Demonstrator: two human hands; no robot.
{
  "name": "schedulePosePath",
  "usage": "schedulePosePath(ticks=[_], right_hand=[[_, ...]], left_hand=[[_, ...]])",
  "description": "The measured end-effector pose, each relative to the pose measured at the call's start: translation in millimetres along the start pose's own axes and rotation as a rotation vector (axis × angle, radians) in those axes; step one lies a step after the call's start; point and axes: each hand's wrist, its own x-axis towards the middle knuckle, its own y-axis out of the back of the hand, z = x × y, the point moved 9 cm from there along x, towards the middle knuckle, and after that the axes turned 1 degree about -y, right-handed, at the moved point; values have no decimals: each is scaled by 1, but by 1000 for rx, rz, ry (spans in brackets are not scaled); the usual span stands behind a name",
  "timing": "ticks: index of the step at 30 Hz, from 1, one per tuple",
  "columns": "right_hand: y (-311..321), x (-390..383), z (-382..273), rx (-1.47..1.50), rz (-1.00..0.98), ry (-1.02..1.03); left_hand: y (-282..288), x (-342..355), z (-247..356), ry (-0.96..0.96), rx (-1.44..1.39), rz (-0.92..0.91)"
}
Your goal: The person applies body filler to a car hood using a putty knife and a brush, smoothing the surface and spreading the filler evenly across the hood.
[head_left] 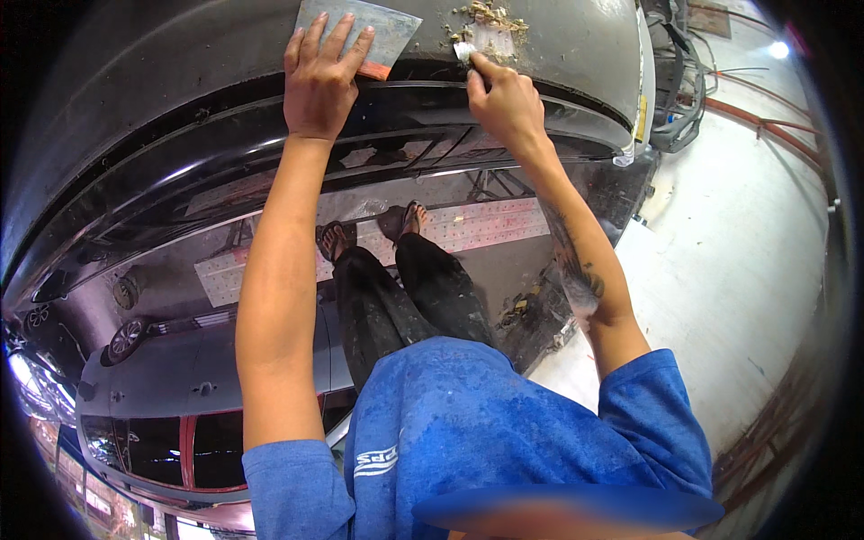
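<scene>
Head view: the left hand (319, 76) lies flat, fingers spread, pressing a grey sanding sheet (364, 31) against the car's grey panel (558, 54). The right hand (504, 99) pinches a small white scrap (463, 51) beside a patch of crusty filler (490, 22).

You have one view here, from the camera on your head, aimed steeply down your own front. Your blue cotton shirt (477, 432) fills the lower middle of the frame, very close to the lens, and your bare forearms run from there up to the top edge. The curved grey car body panel (180, 81) spans the upper part of the frame, at arm's reach. The fisheye bends its edge into an arc, and the pale concrete floor (738, 234) falls away on the right, darkening at the rim.
</scene>
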Motion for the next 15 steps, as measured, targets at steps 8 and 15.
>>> schedulePosePath(ticks=[8, 15], right_hand=[[6, 5, -3, 45, -5, -83], [10, 8, -9, 70, 46, -14]], left_hand=[[20, 10, 7, -41, -56, 79], [12, 4, 4, -1, -41, 51]])
